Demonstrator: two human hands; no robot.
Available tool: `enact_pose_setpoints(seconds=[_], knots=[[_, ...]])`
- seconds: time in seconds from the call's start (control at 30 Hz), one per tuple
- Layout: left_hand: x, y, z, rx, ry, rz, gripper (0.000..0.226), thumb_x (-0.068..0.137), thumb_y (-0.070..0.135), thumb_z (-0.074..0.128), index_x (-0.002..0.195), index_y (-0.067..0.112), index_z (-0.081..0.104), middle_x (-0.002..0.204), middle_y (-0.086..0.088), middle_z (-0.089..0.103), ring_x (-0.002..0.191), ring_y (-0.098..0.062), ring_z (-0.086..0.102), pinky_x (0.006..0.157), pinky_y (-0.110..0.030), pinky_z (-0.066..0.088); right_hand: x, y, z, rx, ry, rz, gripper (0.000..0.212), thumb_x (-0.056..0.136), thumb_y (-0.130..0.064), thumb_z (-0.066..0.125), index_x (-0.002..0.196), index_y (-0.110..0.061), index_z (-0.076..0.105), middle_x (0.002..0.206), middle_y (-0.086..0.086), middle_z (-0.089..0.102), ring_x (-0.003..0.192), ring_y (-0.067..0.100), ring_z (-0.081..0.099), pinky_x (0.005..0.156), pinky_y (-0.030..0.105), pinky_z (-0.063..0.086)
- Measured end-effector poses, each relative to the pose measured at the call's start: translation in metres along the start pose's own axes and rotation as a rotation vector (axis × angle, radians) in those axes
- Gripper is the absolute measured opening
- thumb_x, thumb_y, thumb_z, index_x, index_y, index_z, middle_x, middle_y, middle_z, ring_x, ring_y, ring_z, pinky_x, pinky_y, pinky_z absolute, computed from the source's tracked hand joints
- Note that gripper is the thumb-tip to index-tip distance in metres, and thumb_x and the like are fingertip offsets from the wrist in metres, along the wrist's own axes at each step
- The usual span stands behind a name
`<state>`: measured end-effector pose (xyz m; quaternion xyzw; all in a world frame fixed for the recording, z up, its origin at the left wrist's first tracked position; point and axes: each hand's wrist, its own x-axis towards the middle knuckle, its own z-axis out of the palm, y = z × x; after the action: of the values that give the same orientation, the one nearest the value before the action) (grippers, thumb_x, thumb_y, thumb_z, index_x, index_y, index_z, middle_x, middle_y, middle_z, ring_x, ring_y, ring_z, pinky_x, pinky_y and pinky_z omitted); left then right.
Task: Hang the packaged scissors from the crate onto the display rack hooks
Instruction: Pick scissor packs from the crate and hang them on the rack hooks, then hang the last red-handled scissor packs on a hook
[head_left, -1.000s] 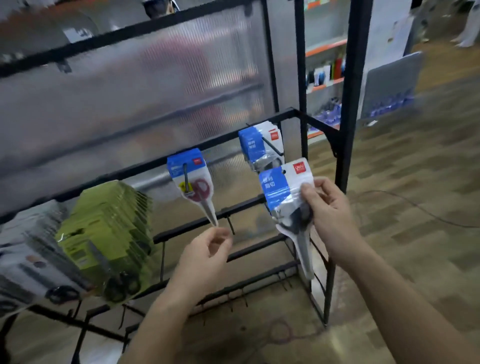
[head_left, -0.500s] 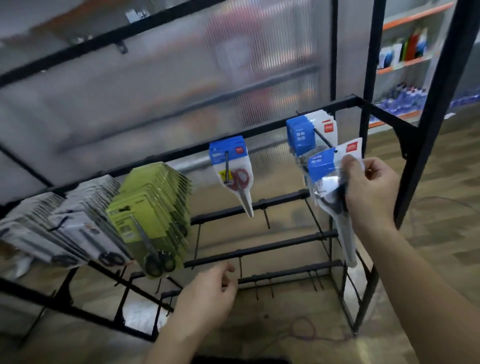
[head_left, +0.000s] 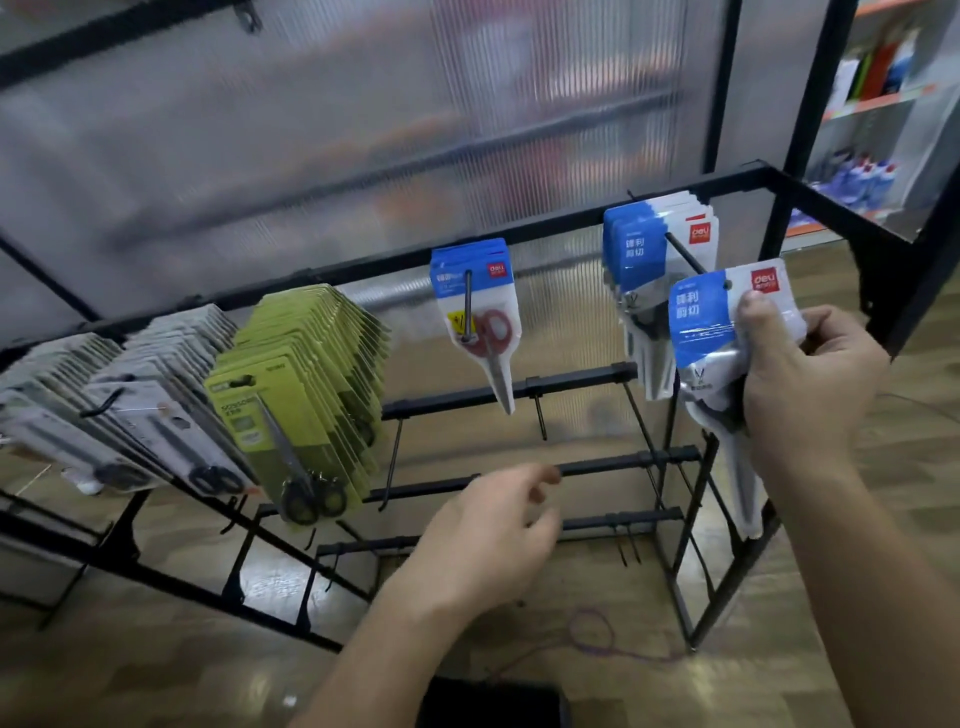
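Here the right hand (head_left: 815, 379) has its grip pinched on a blue-and-white plastic scissors packet (head_left: 701, 322), just beside the loaded right hook (head_left: 683, 254) of the black metal rack (head_left: 447, 402); the left hand (head_left: 488, 530) hangs loosely curled, empty.

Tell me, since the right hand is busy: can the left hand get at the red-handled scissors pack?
Probably yes. The left hand holds nothing and sits below the red-handled scissors pack, which hangs alone on its hook; only thin rack bars cross between them.

The blue-and-white scissors pack (head_left: 711, 322), upright with blades down, sits just beside the tip of the rightmost rack hook (head_left: 684, 254), which carries matching packs (head_left: 639, 249).
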<state>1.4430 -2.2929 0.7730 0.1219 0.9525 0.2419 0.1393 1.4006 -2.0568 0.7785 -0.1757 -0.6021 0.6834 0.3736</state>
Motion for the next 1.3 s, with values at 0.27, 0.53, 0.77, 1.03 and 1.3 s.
enact_pose_setpoints(seconds=[0.27,0.53,0.77,1.03,1.3], knots=[[0.07,0.115,-0.041,-0.007,0.315,0.42,0.061,0.103,0.04,0.054,0.159,0.032,0.03,0.16,0.011,0.039,0.147,-0.008,0.033,0.12,-0.034,0.031,0.015,0.008,0.007,-0.118,-0.07,0.035,0.039,0.094,-0.037,0.071,0.081,-0.002,0.061,0.07,0.006,0.065,0.06,0.009,0.062,0.053,0.032,0.051],[0.15,0.123,-0.041,0.464,0.201,0.261,0.081,0.1,0.039,0.053,0.165,0.033,0.004,0.173,0.005,0.001,0.159,-0.025,-0.003,0.128,-0.054,0.013,0.071,0.021,0.039,-0.31,-0.174,0.088,0.044,0.091,-0.055,0.067,0.073,-0.015,0.063,0.066,0.004,0.064,0.061,0.023,0.065,0.06,0.045,0.053],[0.136,0.105,-0.034,0.399,0.265,0.282,0.079,0.099,0.035,0.057,0.164,0.034,0.012,0.172,0.003,0.004,0.158,-0.021,-0.001,0.128,-0.049,0.007,0.06,0.029,0.029,-0.393,-0.175,0.088,0.042,0.092,-0.056,0.066,0.117,-0.026,0.051,0.097,-0.011,0.057,0.085,0.004,0.057,0.069,0.025,0.046],[0.037,-0.072,0.07,0.099,-0.05,-0.001,0.042,0.102,0.029,0.054,0.144,0.025,0.053,0.141,0.005,0.053,0.127,-0.018,0.054,0.102,-0.033,0.047,-0.098,0.12,-0.003,-0.506,-0.427,0.286,0.015,0.096,-0.023,0.062,0.11,-0.023,0.056,0.09,-0.012,0.059,0.083,0.001,0.057,0.067,0.023,0.044],[-0.053,-0.284,0.165,0.123,-0.565,-0.404,0.046,0.1,0.03,0.058,0.144,0.017,0.052,0.136,-0.012,0.061,0.117,-0.032,0.062,0.091,-0.034,0.051,-0.272,0.227,-0.024,-0.948,-0.847,0.618,0.042,0.085,-0.035,0.065,0.121,-0.02,0.049,0.102,0.009,0.066,0.095,0.031,0.064,0.087,0.042,0.051]])
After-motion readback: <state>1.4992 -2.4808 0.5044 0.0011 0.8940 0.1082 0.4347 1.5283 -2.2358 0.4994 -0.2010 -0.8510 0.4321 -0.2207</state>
